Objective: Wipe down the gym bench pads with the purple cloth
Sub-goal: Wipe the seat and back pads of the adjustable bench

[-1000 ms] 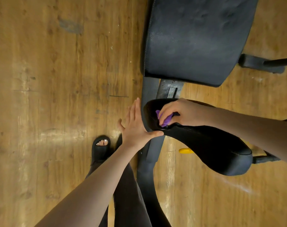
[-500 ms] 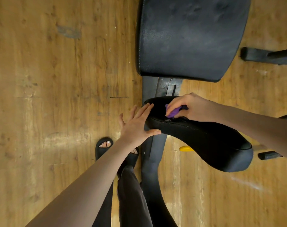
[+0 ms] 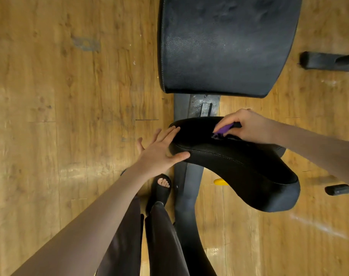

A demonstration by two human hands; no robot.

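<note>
- Right hand [image 3: 247,126], fingers curled, pinches the purple cloth [image 3: 223,130] against the small pad [image 3: 235,162], a curved, stitched black leatherette.
- Left hand [image 3: 159,152], flat and spread, braces the pad's 9 o'clock end.
- Large grained pad [image 3: 225,44] lies at 12 o'clock.
- Wood floor [image 3: 60,96].

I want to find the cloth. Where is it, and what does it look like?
Start at the big flat black pad at the top, then drop to the smaller curved pad below. On it, the right hand pinches the purple cloth, the only purple thing.
</note>
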